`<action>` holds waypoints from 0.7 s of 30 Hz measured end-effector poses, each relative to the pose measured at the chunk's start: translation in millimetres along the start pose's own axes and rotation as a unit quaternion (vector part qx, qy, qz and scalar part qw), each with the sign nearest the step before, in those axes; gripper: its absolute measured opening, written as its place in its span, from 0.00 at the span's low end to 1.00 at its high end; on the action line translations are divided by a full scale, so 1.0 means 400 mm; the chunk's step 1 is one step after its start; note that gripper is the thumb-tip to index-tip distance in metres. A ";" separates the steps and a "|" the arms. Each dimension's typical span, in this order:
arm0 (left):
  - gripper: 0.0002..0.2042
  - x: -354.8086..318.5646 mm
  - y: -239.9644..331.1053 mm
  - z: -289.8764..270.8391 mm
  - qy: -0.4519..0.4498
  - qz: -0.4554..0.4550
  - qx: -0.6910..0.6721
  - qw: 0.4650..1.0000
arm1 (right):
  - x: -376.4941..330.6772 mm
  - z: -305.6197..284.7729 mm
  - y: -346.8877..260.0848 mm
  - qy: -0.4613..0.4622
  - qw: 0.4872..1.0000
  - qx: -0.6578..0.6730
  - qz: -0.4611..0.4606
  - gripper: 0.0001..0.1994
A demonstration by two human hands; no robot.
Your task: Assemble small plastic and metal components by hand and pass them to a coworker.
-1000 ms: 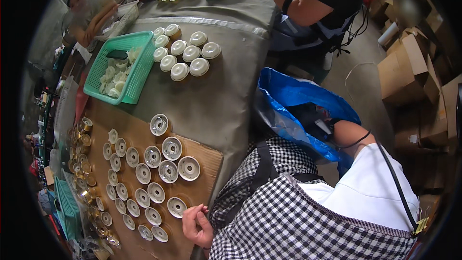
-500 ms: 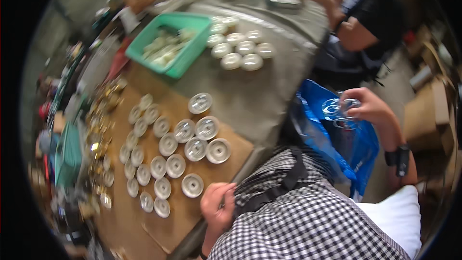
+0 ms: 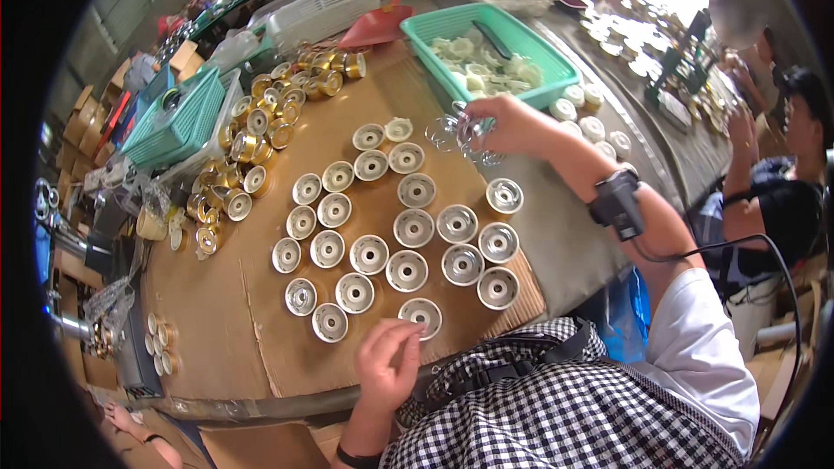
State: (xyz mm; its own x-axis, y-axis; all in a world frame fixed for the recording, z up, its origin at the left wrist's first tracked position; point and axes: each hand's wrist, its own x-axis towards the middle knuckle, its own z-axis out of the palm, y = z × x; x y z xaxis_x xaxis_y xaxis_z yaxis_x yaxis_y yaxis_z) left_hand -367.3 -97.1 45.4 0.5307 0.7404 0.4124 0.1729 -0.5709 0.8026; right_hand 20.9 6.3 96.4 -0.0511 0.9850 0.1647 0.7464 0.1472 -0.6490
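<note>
The right hand [image 3: 512, 122] was out over the far part of the desk [image 3: 217, 330], fingers curled round a small cluster of clear plastic pieces [image 3: 462, 135], pinching them (count not readable, they blur together). That cluster hung just above the far edge of the grid of silver round caps [image 3: 404, 230], between the white cap [image 3: 399, 128] at the far end of the rows and the green tray [image 3: 426, 30] of pale parts behind it. From the right hand the caps lay toward the person and to the left, nearest ones almost under the clear pieces; the grid's long axis ran from the near edge of the desk diagonally away to the far left. The left hand [image 3: 388, 365] sat at the near edge of the desk, fingers bunched together with tips touching the nearest silver cap [image 3: 421, 315], which looked like a light pinch on its rim, though I could not tell for sure that it was gripped. So the left hand was nearer the near row, the right nearer the far rows. Gold-coloured caps [image 3: 261, 126] were heaped toward the far left corner beside a teal basket [image 3: 174, 117], well apart from both hands. Another person's arm [image 3: 738, 165] worked at the right side, apart from these hands.
</note>
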 end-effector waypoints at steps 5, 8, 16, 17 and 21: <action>0.04 0.123 -0.034 -0.044 -0.014 -0.034 0.018 0.999 | 0.047 0.123 0.100 -0.001 0.998 0.059 0.028 0.21; 0.04 0.206 -0.062 -0.051 -0.013 -0.004 0.072 0.997 | 0.019 0.061 0.075 0.055 0.988 0.088 0.116 0.20; 0.18 0.509 -0.186 0.191 -0.075 0.100 0.296 0.947 | -0.028 0.138 0.192 0.040 0.988 -0.072 0.132 0.28; 0.18 0.530 -0.193 0.225 -0.077 0.100 0.296 0.947 | -0.025 0.158 0.207 0.048 0.987 -0.118 0.102 0.29; 0.22 0.566 -0.224 0.308 -0.181 0.031 0.339 0.923 | -0.017 0.187 0.256 0.102 0.982 -0.145 0.057 0.28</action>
State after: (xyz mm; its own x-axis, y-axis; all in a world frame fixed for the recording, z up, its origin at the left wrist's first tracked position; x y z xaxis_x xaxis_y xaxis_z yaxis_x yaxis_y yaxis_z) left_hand -160.2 78.1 13.6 0.7780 0.6022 0.1792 0.5469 -0.7895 0.2786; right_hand 48.1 21.3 -26.8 0.1566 0.9507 0.2677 0.8987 -0.0247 -0.4379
